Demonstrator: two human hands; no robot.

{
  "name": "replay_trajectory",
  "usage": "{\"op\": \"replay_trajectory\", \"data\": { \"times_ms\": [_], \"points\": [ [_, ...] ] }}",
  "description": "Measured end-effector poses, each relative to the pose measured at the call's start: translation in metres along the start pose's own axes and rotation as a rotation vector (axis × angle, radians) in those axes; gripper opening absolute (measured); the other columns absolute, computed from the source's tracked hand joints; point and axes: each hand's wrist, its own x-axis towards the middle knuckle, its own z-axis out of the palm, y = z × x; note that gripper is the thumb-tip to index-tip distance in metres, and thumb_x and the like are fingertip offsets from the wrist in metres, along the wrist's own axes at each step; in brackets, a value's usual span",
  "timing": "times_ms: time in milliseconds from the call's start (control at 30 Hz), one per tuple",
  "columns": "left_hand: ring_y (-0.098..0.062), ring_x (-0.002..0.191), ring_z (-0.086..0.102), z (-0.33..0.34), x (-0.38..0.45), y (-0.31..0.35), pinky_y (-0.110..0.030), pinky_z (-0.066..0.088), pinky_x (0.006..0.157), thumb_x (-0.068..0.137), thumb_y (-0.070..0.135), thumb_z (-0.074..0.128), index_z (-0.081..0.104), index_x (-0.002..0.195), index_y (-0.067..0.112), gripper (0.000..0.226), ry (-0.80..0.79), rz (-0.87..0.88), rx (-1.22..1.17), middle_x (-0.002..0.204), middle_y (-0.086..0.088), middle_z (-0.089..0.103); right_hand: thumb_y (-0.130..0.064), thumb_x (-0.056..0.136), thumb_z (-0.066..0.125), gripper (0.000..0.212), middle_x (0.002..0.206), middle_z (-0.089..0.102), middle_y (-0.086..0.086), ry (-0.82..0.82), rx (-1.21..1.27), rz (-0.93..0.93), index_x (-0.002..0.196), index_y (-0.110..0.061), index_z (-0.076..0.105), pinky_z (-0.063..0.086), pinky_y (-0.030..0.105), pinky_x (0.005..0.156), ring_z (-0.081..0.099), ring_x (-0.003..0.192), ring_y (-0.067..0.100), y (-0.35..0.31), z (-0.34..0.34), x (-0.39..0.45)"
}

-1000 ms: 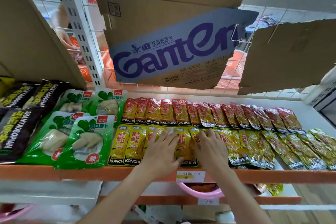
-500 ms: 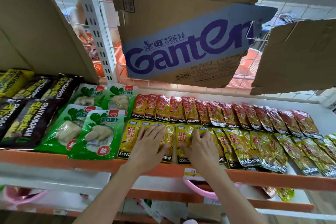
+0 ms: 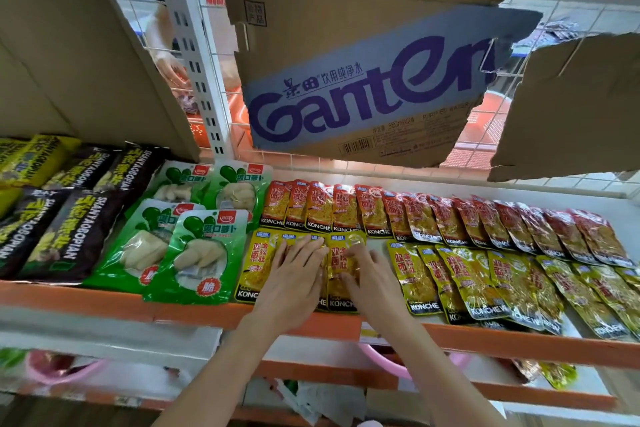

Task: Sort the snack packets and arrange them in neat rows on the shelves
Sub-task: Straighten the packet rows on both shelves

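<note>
Yellow Konchew packets [image 3: 464, 277] lie in the front row of the white shelf [image 3: 609, 198], with a row of red Konchew packets [image 3: 433, 218] behind them. My left hand [image 3: 294, 277] lies flat, fingers straight, on the leftmost yellow packets [image 3: 258, 263]. My right hand [image 3: 372, 274] presses its fingers on the neighbouring yellow packet [image 3: 341, 260]. A bare gap of white shelf shows just right of my right hand, before the remaining yellow packets.
Green radish packets [image 3: 204, 253] and black Shanyaobopian bags [image 3: 62, 232] fill the shelf's left part. Torn Ganten cardboard [image 3: 367, 94] hangs above. The orange shelf lip [image 3: 104, 305] runs along the front. A pink basin [image 3: 52, 366] sits below. Another person's hand [image 3: 169, 68] is behind the rack.
Both hands slid left along the front row, pushing several yellow packets together toward the green ones. A gap opened to their right. The camera view also shifted left.
</note>
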Motion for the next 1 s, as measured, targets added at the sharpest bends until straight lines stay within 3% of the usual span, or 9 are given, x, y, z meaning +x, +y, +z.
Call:
{"op": "replay_trajectory", "data": {
  "times_ms": [100,233,433,567,633,733,833,933,1000],
  "points": [
    [-0.004,0.143,0.000,0.001,0.000,0.000,-0.031,-0.013,0.115,0.080,0.044,-0.007,0.027,0.144,0.027,0.075,0.008,0.000,0.008,0.153,0.014,0.020,-0.036,0.092,0.053,0.034,0.114,0.037,0.004,0.026,-0.256,-0.044,0.124,-0.027,0.045,0.036,0.029,0.091,0.036,0.112,0.023,-0.001,-0.004,0.002],
    [-0.003,0.143,0.000,-0.003,0.001,0.001,-0.030,-0.015,0.114,0.078,0.046,-0.008,0.026,0.144,0.028,0.077,0.001,-0.009,-0.001,0.152,0.015,0.020,-0.045,0.091,0.050,0.035,0.122,0.035,0.003,0.050,-0.280,-0.029,0.120,-0.024,0.049,0.032,0.029,0.097,0.034,0.116,0.022,0.003,-0.020,0.004],
    [-0.006,0.143,0.002,-0.006,0.013,0.024,-0.025,-0.014,0.111,0.081,0.057,0.000,0.027,0.143,0.022,0.076,0.008,0.056,-0.013,0.152,0.009,0.022,-0.033,0.095,0.042,0.038,0.127,0.042,0.010,0.095,-0.482,0.116,0.126,-0.012,0.047,0.033,0.033,0.098,0.038,0.117,0.028,0.042,-0.038,-0.006],
    [-0.009,0.144,0.000,0.009,0.020,0.037,-0.029,-0.012,0.114,0.096,0.047,0.024,0.021,0.147,0.021,0.057,-0.026,0.061,0.040,0.155,0.006,0.015,-0.009,0.092,0.045,0.033,0.121,0.044,0.014,0.035,-0.312,-0.014,0.122,-0.006,0.056,0.036,0.032,0.094,0.042,0.115,0.032,0.041,-0.024,-0.009],
    [-0.009,0.144,-0.001,0.013,0.021,0.038,-0.030,-0.011,0.115,0.097,0.043,0.029,0.020,0.147,0.023,0.055,-0.026,0.070,0.046,0.156,0.007,0.014,-0.003,0.088,0.050,0.035,0.116,0.049,0.015,0.110,-0.285,-0.007,0.122,-0.005,0.058,0.040,0.035,0.089,0.046,0.109,0.032,0.045,-0.024,-0.007],
    [-0.008,0.144,0.000,0.013,0.020,0.036,-0.028,-0.011,0.114,0.097,0.039,0.035,0.022,0.147,0.025,0.054,-0.007,0.082,-0.004,0.156,0.009,0.015,-0.004,0.067,0.073,0.022,0.091,0.059,0.018,0.226,-0.385,0.037,0.088,-0.001,0.068,0.049,0.040,0.072,0.054,0.081,0.036,0.051,-0.026,-0.006],
    [-0.009,0.144,0.005,0.015,0.020,0.036,-0.027,-0.009,0.114,0.091,0.042,0.031,0.027,0.145,0.024,0.057,0.018,0.086,-0.027,0.154,0.008,0.021,-0.015,0.040,0.087,0.034,0.069,0.059,0.015,0.215,-0.584,-0.003,0.065,-0.004,0.067,0.051,0.035,0.058,0.054,0.066,0.031,0.043,-0.028,-0.008],
    [-0.010,0.144,0.010,0.017,0.020,0.036,-0.027,-0.009,0.113,0.087,0.046,0.023,0.031,0.144,0.023,0.062,0.024,0.087,-0.035,0.153,0.007,0.025,-0.017,0.028,0.087,0.040,0.060,0.059,0.018,0.222,-0.685,-0.056,0.056,0.001,0.066,0.037,0.043,0.067,0.036,0.074,0.030,0.035,-0.025,-0.006],
    [-0.012,0.143,0.014,0.018,0.021,0.034,-0.026,-0.008,0.112,0.083,0.051,0.016,0.035,0.142,0.022,0.069,0.038,0.094,-0.031,0.151,0.006,0.029,-0.019,0.038,0.087,0.046,0.072,0.063,0.024,0.160,-0.709,-0.039,0.071,0.007,0.069,0.030,0.042,0.072,0.036,0.083,0.031,0.025,-0.033,-0.008]
  ]
}}
